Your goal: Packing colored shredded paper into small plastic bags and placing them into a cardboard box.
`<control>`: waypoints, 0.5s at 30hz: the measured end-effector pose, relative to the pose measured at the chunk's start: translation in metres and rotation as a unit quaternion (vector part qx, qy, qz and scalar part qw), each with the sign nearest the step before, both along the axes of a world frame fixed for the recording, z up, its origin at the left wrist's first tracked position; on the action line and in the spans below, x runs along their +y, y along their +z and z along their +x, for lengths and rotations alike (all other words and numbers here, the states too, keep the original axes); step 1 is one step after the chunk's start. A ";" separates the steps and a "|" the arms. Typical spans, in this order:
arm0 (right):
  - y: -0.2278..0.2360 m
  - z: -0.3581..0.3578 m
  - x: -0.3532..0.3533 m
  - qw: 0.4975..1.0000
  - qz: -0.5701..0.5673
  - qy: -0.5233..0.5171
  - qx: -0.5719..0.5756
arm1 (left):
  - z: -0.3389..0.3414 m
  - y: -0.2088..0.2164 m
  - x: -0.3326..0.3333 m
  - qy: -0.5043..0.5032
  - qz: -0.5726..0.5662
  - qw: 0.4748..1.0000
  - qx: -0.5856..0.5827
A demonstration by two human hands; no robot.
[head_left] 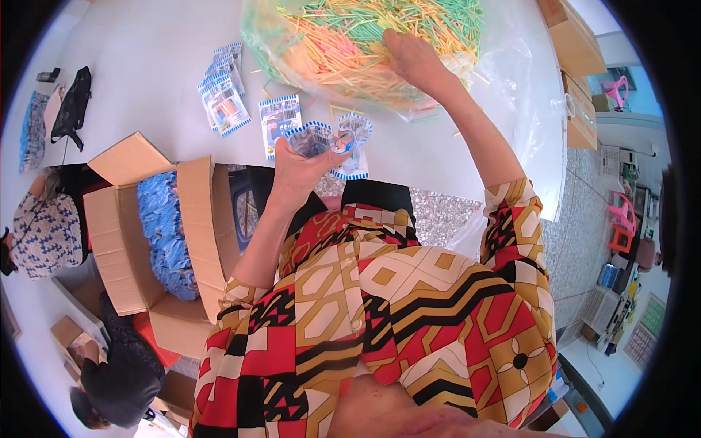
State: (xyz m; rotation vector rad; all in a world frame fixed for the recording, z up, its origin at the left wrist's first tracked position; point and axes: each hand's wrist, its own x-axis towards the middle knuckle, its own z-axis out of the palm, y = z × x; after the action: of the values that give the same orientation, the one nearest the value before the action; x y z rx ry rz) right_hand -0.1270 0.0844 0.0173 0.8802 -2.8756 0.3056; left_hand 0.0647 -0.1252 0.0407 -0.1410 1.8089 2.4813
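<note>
My left hand (299,175) is closed on a small printed plastic packet (309,141) with blue-and-white striped edges, above the table's near edge. Its mouth looks spread apart. Two similar packets lie close by: one packet (280,123) flat behind my thumb, another packet (355,165) partly under the held one. Farther right, my right hand (416,62) reaches into a large clear plastic bag (255,36) full of thin sticks (328,40) in green, yellow, orange and pink. Its fingers are curled down on some yellow sticks; the fingertips are partly hidden.
Several overlapping packets (223,95) lie on the white table (161,66). A cardboard box (117,241) of blue packets stands at my left. Cartons (573,44) sit at the right. Two other people (47,233) are at the left. Loose sticks lie near the bag.
</note>
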 end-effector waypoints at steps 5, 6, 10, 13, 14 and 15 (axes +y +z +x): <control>-0.002 0.003 -0.003 1.000 -0.022 0.017 0.004 | 0.000 0.000 -0.001 -0.001 -0.005 1.000 0.002; -0.004 0.004 -0.001 0.998 -0.048 0.034 0.027 | 0.000 0.001 -0.001 -0.002 0.003 1.000 -0.003; -0.008 -0.002 0.008 0.984 -0.143 0.070 0.085 | -0.002 -0.001 0.001 0.009 -0.008 1.000 -0.001; 0.009 0.002 0.013 0.959 -0.273 -0.001 -0.076 | -0.003 -0.003 -0.002 0.011 0.001 1.000 0.015; 0.011 0.004 0.017 0.958 -0.275 -0.001 -0.077 | -0.004 -0.005 -0.004 -0.012 -0.016 1.000 0.009; 0.015 0.004 0.023 0.943 -0.314 -0.016 -0.114 | -0.004 -0.007 -0.005 -0.035 -0.032 0.999 0.003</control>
State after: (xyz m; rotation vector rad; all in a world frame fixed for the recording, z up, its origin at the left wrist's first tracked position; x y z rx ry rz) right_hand -0.1229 0.1071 0.0325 0.7014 -2.6801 1.3028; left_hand 0.0608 -0.1301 0.0342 -0.0726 1.8641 2.3808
